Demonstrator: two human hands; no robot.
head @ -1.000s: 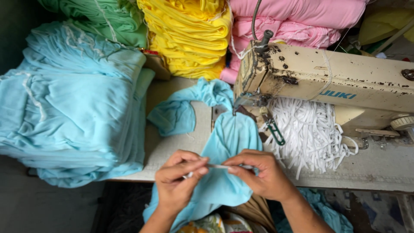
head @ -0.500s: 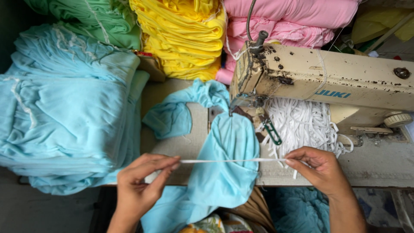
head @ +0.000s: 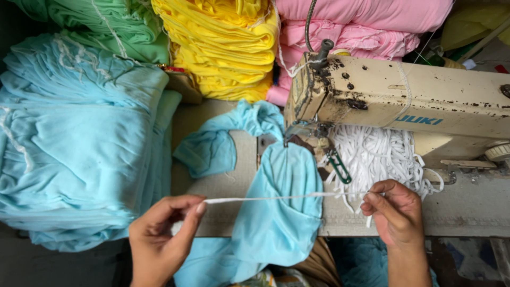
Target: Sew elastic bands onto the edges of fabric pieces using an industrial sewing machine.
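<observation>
A large stack of folded light-blue fabric lay at the left of the grey counter. A worn cream sewing machine stood at the right, a heap of white elastic cord beneath its arm. A light-blue garment piece lay under the needle and hung over the counter's near edge. A thin white elastic strip was stretched taut above it, pinched closed at one end by the left hand, at the other by the right hand.
</observation>
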